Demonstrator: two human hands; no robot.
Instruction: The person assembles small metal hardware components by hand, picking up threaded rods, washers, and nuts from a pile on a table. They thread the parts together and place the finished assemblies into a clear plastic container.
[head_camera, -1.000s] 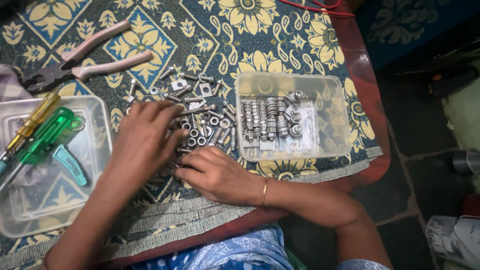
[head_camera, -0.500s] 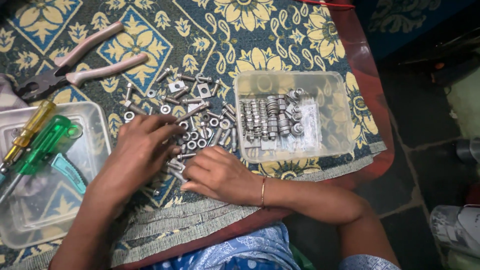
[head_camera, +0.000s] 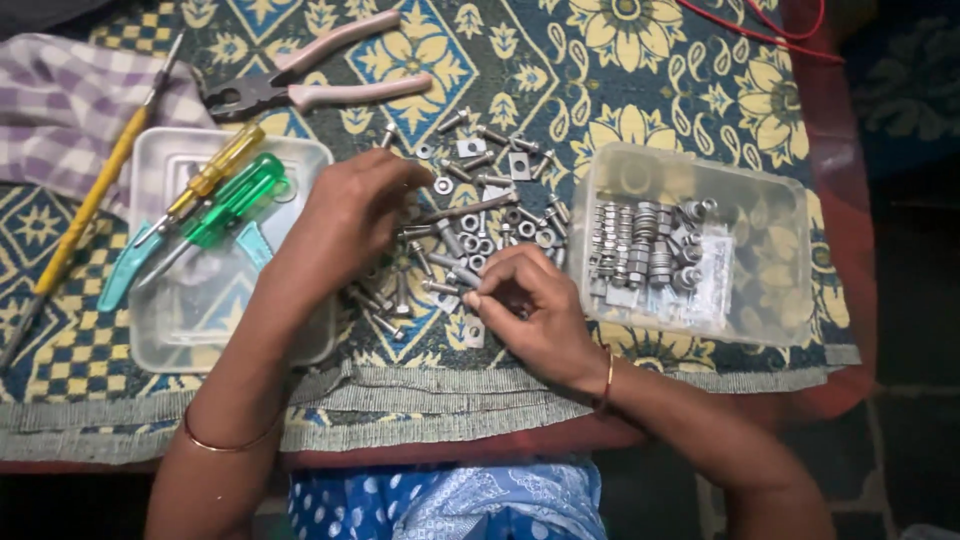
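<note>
Covering the work surface under both hands is a patterned cloth (head_camera: 640, 60), dark blue-green with yellow flowers and a fringed near edge; a dark floor shows beyond the right hand's side. Left hand (head_camera: 345, 225): fingers curled loosely down over a scatter of loose bolts, nuts and washers (head_camera: 480, 215); whether it pinches one, cannot tell. Right hand (head_camera: 530, 310): fingertips pinched on a small bolt (head_camera: 462, 275) at the near edge of the scatter, which lies between the two hands and just ahead of them. Beyond the left hand, pink-handled pliers (head_camera: 320, 75) lie on the cloth; a red wire (head_camera: 770, 25) runs far ahead of the right hand. Outboard of the left hand, a checked rag (head_camera: 70, 100) and a long yellow-handled tool (head_camera: 80, 220). Left forearm crosses over a clear tray (head_camera: 170, 340), which holds a green-handled screwdriver (head_camera: 225, 205) and a yellow-handled screwdriver (head_camera: 210, 175). Just outboard of the right hand, a clear box (head_camera: 770, 290) holds rows of stacked nuts (head_camera: 640, 240).
</note>
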